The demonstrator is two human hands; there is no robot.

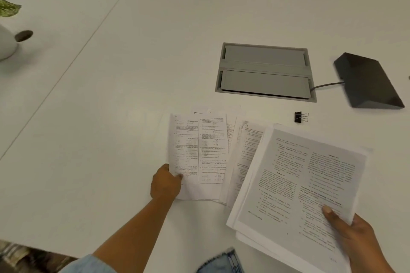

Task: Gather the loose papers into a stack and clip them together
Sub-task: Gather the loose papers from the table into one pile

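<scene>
The right hand (357,237) grips a bundle of printed sheets (297,186) at its near right corner, thumb (330,211) pressed flat on the top page and the other fingers hidden beneath, so the bundle is pinched between them. The bundle is tilted, its sheets unevenly aligned, with white edges fanning out at the near side. Its far left part overlaps the loose papers (221,150) that lie fanned on the white table (111,95).

The left hand (165,184) reaches to the leftmost of those loose papers, a page of two printed columns (199,148). The thumb tip rests on its near left edge; whether the fingers are under the sheet cannot be told.

A black binder clip (300,117) lies on the table beyond the papers, apart from them and from both hands. Farther back is a grey hatch (265,71) set into the table, with a cable running from it to a dark wedge-shaped device (368,82) on the right. At the far left edge stand a white pot (6,44) and a green leaf (8,8).
</scene>
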